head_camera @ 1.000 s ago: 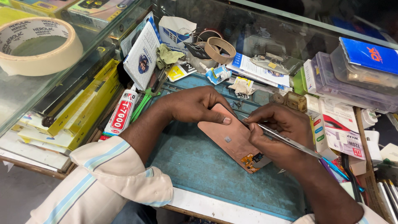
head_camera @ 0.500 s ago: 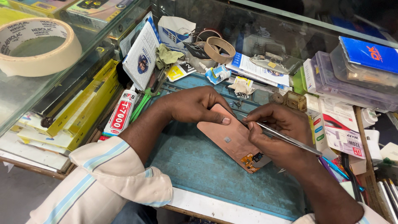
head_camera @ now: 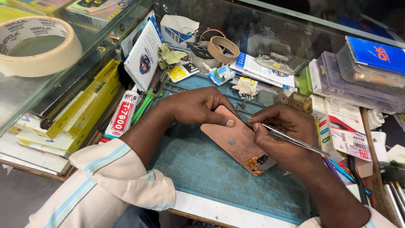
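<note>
A copper-coloured phone display panel (head_camera: 234, 141) lies face down on a blue work mat (head_camera: 202, 169), its flex connector at the lower right end. My left hand (head_camera: 198, 105) presses on the panel's upper left edge, thumb flat along it. My right hand (head_camera: 282, 133) holds metal tweezers (head_camera: 291, 139), their tips at the panel's upper right edge close to my left thumb. The tweezers' back end sticks out to the right past my wrist.
A white and red glue tube (head_camera: 122, 115) lies left of the mat. A large masking tape roll (head_camera: 36, 46) sits on the glass shelf at left. Tape rolls (head_camera: 222, 48), small boxes, plastic cases (head_camera: 363, 71) and screwdrivers (head_camera: 354, 177) crowd the back and right.
Almost nothing differs. My right hand and the tweezers have shifted very slightly at the panel's edge; my left hand stays pressed on the panel.
</note>
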